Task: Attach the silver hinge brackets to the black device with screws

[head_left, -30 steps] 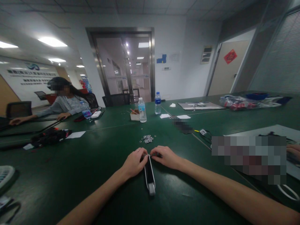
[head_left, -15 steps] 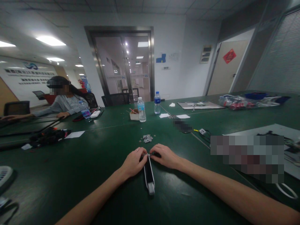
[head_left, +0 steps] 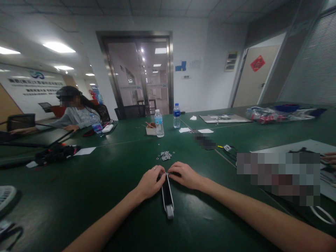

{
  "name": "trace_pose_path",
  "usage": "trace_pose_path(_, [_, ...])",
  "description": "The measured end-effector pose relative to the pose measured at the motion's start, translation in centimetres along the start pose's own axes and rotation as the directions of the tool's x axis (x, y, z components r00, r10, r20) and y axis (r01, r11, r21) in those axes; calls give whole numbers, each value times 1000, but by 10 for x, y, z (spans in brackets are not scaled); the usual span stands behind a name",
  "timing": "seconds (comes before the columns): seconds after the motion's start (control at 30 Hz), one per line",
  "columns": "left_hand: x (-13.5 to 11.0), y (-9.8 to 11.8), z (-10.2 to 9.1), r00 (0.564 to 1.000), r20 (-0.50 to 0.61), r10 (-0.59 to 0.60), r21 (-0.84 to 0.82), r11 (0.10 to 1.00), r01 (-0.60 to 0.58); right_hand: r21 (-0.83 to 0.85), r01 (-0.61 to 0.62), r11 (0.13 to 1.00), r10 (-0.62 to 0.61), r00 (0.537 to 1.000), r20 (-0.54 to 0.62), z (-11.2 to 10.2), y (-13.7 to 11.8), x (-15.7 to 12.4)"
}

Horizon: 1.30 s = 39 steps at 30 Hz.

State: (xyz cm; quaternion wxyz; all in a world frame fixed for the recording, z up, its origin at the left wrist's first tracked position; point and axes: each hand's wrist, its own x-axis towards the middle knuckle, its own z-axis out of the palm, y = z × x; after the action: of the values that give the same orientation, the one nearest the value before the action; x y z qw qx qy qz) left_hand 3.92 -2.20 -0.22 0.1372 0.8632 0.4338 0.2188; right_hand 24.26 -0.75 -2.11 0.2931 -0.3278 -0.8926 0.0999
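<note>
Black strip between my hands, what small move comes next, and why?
Probably seat the tiny piece at the far end of the black strip: the left hand and right hand meet there, and the spare metal parts lie just beyond them.

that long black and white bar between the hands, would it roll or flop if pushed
The long black and white bar looks rigid: it lies dead straight on the green table, so probably no flop. Flat and narrow, it would likely slide, not roll.

two water bottles [head_left: 159, 123] (a co-worker [head_left: 75, 115] beyond)
</note>
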Motion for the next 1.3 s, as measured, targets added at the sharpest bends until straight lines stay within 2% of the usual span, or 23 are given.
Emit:
trace_pose_path(0.23, [0, 0, 0, 1000, 2, -3, 5, 1000, 3, -6, -5, 1000, 5, 1000, 8, -2, -3, 0])
trace_pose_path(0.37, [-1, 3, -2, 1000, 10, -25, -4, 1000, 25, -18, -80, 997, 79, 996, -39, -3, -3, 0])
trace_pose_path(0.47, [-1, 5, -4, 999, 25, -46, -27, 999, 47, -50, -187, 981, 181, 978, -108, -2, 15, 6])
trace_pose_path(0.57, [-2, 5, -5, 998, 36, -52, -37, 998, 53, -126, -273, 954, 256, 957, -136, -2, 47, 26])
trace_pose_path(0.63, [-2, 5, -4, 998, 34, -55, -28, 998, 56, -190, -277, 942, 267, 960, -78, -5, 67, 46])
trace_pose_path(0.73, [-2, 5, -4, 998, 29, -61, -8, 998, 62, -261, -215, 941, 245, 966, 87, -9, 87, 80])
trace_pose_path(0.83, [-2, 7, -5, 997, 35, -67, 6, 998, 67, -312, -177, 934, 250, 944, 214, -8, 94, 105])
trace_pose_path(0.9, [-2, 8, -6, 997, 39, -70, 12, 997, 70, -336, -164, 928, 258, 931, 258, -5, 95, 114])
trace_pose_path(1.13, [-4, 6, -5, 999, 18, -42, 33, 999, 41, -371, -191, 909, 291, 927, 235, -2, 95, 111])
trace_pose_path(1.3, [-5, 8, -6, 998, 24, -56, 24, 998, 56, -374, -281, 884, 383, 894, 234, -5, 97, 107])
